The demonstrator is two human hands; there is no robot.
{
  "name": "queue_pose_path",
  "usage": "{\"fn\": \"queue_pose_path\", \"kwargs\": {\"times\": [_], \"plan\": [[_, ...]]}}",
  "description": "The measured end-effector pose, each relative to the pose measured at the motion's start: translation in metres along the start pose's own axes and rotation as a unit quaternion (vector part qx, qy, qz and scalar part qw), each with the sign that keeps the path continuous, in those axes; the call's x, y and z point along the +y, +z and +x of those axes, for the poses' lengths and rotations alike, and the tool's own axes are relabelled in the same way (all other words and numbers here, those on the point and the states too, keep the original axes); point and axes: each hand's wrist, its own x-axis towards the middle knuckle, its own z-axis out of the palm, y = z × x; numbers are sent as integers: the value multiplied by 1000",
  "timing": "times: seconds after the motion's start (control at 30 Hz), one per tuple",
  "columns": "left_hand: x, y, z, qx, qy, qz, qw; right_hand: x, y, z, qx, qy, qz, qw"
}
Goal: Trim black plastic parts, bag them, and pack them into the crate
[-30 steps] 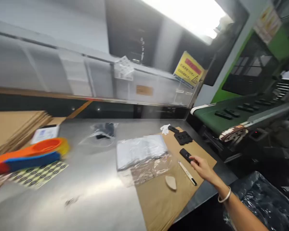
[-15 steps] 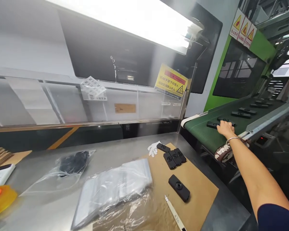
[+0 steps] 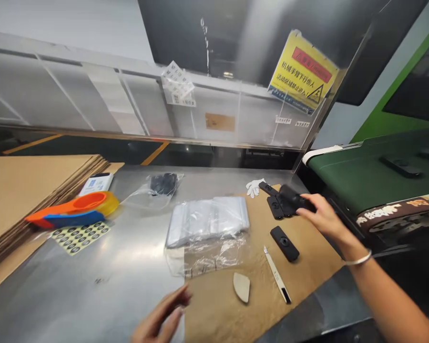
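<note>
Hold the left hand (image 3: 159,319) loose near the brown paper (image 3: 214,305), with fingers apart and empty; farther off, pinch the black part (image 3: 290,195) snugly in the right hand (image 3: 323,216), by the row of black pieces (image 3: 275,208), too blurry to tell if touching; best lowered flat and slowly

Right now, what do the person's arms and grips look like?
The right forearm wears a thin, pale bangle and no visible sleeve; the right grip is gloveless. The left grip, slightly blurred, is gloveless too; its forearm is out of view.
</note>
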Motion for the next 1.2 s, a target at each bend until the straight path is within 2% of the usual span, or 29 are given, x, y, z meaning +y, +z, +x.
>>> {"fn": "queue_pose_path", "kwargs": {"times": [0.03,0.07,0.13,0.2,0.27,0.33,0.4,0.47,0.5,0.57,0.67,0.73,0.8,0.87,0.97,1.1,1.2], "plan": [[4,12,-2,-19,-18,-88,996,-32,14,-27,-18,-110,75,991],[8,25,-3,-35,-30,-184,982,-63,26,-55,-42,-193,140,970],[17,46,-4,-43,-46,-336,940,-116,46,-105,-88,-264,212,937],[19,56,-5,26,-105,-417,902,-149,65,-141,-121,-301,249,913],[13,54,-9,90,-139,-418,893,-159,90,-159,-125,-306,266,906],[2,43,-15,104,-125,-371,914,-151,122,-164,-75,-250,234,936],[-9,30,-22,66,-88,-314,943,-137,154,-164,-12,-184,168,968],[-14,21,-29,18,-50,-263,963,-125,176,-164,4,-176,140,974],[-15,18,-31,4,-27,-239,971,-122,180,-165,-1,-187,145,971],[-14,14,-34,-6,29,-193,981,-125,170,-169,-21,-208,193,959],[-12,11,-33,-10,105,-120,987,-148,123,-180,-55,-246,305,919],[-11,10,-32,-9,139,-77,987,-169,91,-187,-62,-326,346,877],[-10,9,-32,5,167,-39,985,-185,71,-191,-56,-400,356,843],[-8,7,-33,10,190,-3,982,-193,65,-192,-54,-412,347,841],[-6,6,-36,-5,204,36,978,-194,69,-194,-56,-379,340,859],[-6,7,-39,3,234,33,972,-192,70,-199,-40,-409,366,835],[-6,10,-41,-32,207,2,978,-191,67,-197,-87,-339,398,848]]}}
